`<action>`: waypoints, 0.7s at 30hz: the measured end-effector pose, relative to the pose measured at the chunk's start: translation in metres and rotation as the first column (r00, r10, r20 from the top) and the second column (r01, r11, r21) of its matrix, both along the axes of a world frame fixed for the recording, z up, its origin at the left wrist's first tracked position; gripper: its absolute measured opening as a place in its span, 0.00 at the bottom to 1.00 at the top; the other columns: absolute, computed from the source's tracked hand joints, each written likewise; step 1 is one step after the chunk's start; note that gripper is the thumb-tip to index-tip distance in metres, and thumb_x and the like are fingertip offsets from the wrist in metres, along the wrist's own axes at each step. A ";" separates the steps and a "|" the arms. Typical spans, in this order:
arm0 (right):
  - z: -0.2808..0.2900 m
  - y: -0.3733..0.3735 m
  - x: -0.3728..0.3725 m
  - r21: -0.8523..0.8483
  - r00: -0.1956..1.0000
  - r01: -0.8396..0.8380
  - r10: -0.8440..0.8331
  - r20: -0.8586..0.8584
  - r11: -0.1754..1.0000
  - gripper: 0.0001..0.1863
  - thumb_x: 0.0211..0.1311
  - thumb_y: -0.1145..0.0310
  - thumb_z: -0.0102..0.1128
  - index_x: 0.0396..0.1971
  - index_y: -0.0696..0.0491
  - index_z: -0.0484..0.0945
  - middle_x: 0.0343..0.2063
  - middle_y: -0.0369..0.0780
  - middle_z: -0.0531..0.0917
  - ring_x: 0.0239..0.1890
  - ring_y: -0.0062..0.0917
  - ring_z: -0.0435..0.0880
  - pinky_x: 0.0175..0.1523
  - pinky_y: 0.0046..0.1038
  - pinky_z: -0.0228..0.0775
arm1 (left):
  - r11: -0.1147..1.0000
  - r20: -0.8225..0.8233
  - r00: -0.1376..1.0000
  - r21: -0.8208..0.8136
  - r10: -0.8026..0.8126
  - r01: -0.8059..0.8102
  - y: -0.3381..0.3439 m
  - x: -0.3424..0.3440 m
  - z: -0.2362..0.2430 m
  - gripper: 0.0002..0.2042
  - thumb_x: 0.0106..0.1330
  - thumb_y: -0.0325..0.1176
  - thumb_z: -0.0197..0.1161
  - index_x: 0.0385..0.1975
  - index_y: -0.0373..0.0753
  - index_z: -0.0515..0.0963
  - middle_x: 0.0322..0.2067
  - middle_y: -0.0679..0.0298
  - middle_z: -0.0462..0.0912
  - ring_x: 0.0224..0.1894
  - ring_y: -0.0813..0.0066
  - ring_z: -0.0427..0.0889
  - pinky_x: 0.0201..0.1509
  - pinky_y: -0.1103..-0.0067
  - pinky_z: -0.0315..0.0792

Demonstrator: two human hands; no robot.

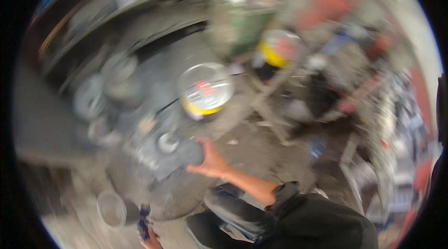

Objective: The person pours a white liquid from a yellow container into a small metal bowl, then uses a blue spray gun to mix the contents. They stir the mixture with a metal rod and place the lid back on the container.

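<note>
My right hand (211,161) reaches over a dusty grey work surface (161,172). Its thumb and fingers are around the near side of a dark grey, round, flat-looking piece (192,152), whose kind is too blurred to tell. Beside that piece sits a small round item with a pale, shiny top (168,143). At the lower edge my left hand (151,239) is closed on a small, dark blue-black object (143,218), also smeared by motion. A pale plastic tub (112,209) stands just left of that object.
A can with a clear top and yellow band (206,91) stands beyond my right hand; a similar can (276,49) is farther right. Grey containers (122,78) stand at left under a shelf (140,5). Wooden crossed legs (268,97) and heaped clutter (345,62) lie right.
</note>
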State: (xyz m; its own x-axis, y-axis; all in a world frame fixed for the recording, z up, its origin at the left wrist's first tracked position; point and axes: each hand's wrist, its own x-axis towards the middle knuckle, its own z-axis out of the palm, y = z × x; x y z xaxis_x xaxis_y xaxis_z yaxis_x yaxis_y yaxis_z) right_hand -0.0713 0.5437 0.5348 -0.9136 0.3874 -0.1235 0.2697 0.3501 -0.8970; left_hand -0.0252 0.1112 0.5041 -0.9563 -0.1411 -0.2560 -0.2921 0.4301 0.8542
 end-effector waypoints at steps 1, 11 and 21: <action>0.028 -0.003 0.028 -0.031 0.998 0.040 -0.038 0.055 0.999 0.51 0.43 0.52 0.78 0.63 0.60 0.59 0.59 0.54 0.65 0.64 0.45 0.65 0.69 0.40 0.58 | 0.978 0.256 0.958 -0.126 -0.127 0.164 -0.008 0.000 0.027 0.24 0.63 0.53 0.67 0.50 0.41 0.80 0.44 0.62 0.86 0.39 0.61 0.82 0.39 0.64 0.76; 0.240 0.054 0.322 0.206 0.904 0.386 -0.414 0.111 0.899 0.54 0.39 0.47 0.78 0.63 0.60 0.59 0.57 0.53 0.68 0.63 0.45 0.67 0.68 0.38 0.60 | 0.673 0.059 0.689 0.286 -0.723 0.682 0.216 0.014 0.191 0.09 0.65 0.31 0.65 0.37 0.33 0.75 0.21 0.68 0.74 0.19 0.83 0.72 0.21 0.82 0.68; 0.322 0.124 0.522 0.142 0.482 0.866 -0.876 0.018 0.479 0.55 0.38 0.53 0.81 0.63 0.62 0.58 0.56 0.52 0.69 0.59 0.40 0.72 0.64 0.35 0.64 | 0.254 -0.204 0.289 0.184 -0.935 0.950 0.501 0.106 0.320 0.12 0.64 0.35 0.68 0.31 0.36 0.73 0.20 0.66 0.75 0.19 0.80 0.73 0.22 0.79 0.67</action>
